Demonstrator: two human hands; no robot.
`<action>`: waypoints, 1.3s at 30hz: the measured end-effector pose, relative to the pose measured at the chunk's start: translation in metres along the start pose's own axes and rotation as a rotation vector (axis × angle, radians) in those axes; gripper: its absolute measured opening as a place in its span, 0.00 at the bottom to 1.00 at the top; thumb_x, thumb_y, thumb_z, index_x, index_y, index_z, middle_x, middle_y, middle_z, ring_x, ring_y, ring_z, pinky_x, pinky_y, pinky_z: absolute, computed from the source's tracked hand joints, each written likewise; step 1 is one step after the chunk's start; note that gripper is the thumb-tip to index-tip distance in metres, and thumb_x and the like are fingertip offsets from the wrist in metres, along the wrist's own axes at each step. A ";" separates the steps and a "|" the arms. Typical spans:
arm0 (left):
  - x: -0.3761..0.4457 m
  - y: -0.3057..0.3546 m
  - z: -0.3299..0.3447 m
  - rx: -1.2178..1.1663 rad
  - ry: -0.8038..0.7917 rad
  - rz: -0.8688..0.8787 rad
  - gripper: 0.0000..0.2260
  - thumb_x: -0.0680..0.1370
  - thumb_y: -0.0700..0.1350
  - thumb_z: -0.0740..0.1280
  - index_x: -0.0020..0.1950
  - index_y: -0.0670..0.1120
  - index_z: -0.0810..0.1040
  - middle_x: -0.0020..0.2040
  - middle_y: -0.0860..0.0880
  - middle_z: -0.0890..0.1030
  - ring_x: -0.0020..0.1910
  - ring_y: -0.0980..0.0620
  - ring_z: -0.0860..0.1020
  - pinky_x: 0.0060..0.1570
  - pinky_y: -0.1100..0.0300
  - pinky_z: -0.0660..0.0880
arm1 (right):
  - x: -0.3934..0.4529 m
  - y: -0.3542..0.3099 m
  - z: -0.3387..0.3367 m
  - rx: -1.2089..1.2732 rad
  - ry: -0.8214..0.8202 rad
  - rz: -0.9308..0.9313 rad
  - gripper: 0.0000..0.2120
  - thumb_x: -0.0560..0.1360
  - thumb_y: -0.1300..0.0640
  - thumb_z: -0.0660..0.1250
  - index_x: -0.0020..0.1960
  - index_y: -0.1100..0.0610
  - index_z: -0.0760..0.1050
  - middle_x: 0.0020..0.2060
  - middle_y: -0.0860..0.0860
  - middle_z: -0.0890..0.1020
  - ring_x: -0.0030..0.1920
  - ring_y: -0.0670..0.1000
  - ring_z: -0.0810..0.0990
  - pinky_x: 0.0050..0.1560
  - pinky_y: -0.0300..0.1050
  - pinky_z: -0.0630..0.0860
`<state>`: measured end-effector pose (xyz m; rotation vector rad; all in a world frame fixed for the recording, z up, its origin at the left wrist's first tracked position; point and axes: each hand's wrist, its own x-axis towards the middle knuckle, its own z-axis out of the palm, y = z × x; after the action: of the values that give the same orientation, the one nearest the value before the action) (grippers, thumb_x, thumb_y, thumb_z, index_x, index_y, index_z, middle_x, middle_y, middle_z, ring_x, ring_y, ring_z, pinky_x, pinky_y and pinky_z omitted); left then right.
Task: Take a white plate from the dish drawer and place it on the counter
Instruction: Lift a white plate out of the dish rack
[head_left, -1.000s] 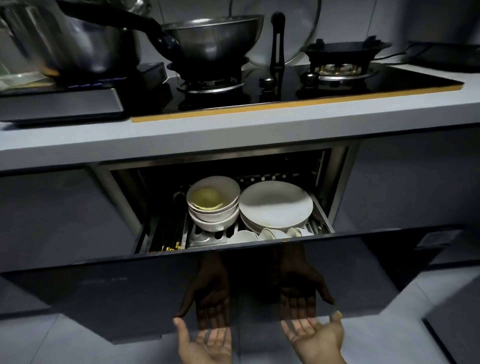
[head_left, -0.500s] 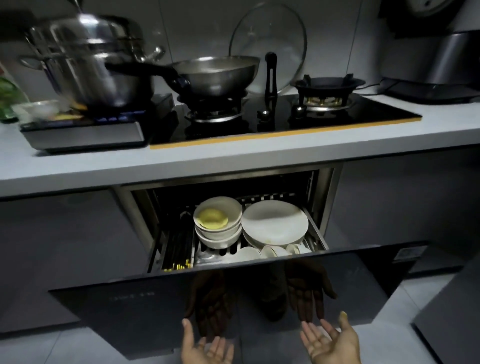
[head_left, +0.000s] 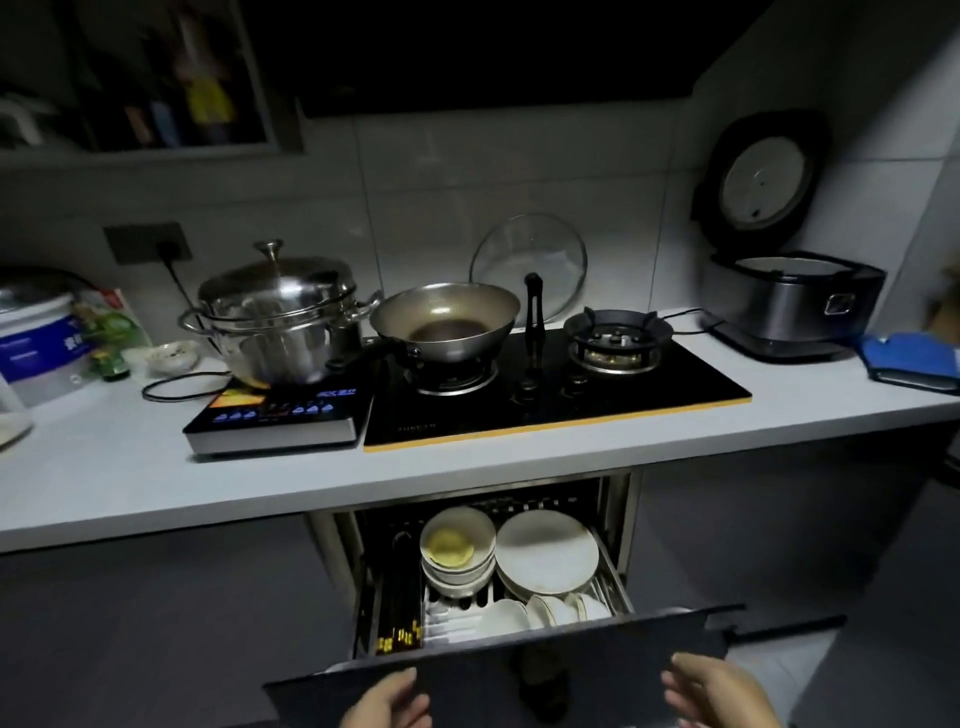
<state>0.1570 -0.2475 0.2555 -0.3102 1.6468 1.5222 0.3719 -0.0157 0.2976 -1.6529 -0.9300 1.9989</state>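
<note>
Your view has risen since a sec ago; the dark glossy drawer front (head_left: 498, 670) is out. Left hand (head_left: 387, 701) & right hand (head_left: 719, 693) hover at it, loosely spread, empty. White round plate (head_left: 545, 552) lies flat in the drawer, right of stacked white bowls (head_left: 457, 553). Pale tabletop (head_left: 156, 467) has room; next, reach in.

**Open above the drawer, crowded on the bench**

Clear from above to the white plate (head_left: 545, 551) in the open dish drawer (head_left: 493, 670). Hemmed left by stacked bowls (head_left: 457, 553), in front by cups (head_left: 550, 608). Bare bench (head_left: 519, 467) strip before the hob (head_left: 556, 395).
</note>
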 end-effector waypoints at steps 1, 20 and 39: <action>-0.021 0.023 -0.003 -0.064 -0.079 -0.036 0.09 0.77 0.36 0.65 0.54 0.32 0.76 0.41 0.38 0.76 0.43 0.40 0.76 0.42 0.49 0.70 | -0.008 -0.009 -0.004 -0.041 0.003 -0.026 0.06 0.76 0.65 0.65 0.44 0.67 0.77 0.38 0.60 0.80 0.36 0.55 0.77 0.35 0.45 0.70; 0.106 0.118 0.176 -0.216 0.003 -0.069 0.17 0.77 0.38 0.67 0.62 0.31 0.75 0.54 0.35 0.81 0.59 0.42 0.78 0.59 0.53 0.72 | 0.177 -0.131 0.131 -0.209 -0.019 -0.104 0.10 0.75 0.67 0.64 0.34 0.61 0.72 0.26 0.56 0.73 0.20 0.50 0.69 0.25 0.35 0.64; 0.274 0.057 0.235 0.083 0.359 0.074 0.40 0.68 0.44 0.77 0.75 0.42 0.62 0.69 0.37 0.73 0.66 0.36 0.73 0.63 0.48 0.70 | 0.366 -0.097 0.188 -0.406 0.011 -0.155 0.10 0.77 0.63 0.64 0.38 0.58 0.69 0.44 0.58 0.75 0.31 0.50 0.71 0.29 0.43 0.67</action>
<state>0.0472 0.0761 0.1243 -0.5050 2.0146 1.5116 0.0940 0.2496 0.1211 -1.7242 -1.4884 1.7788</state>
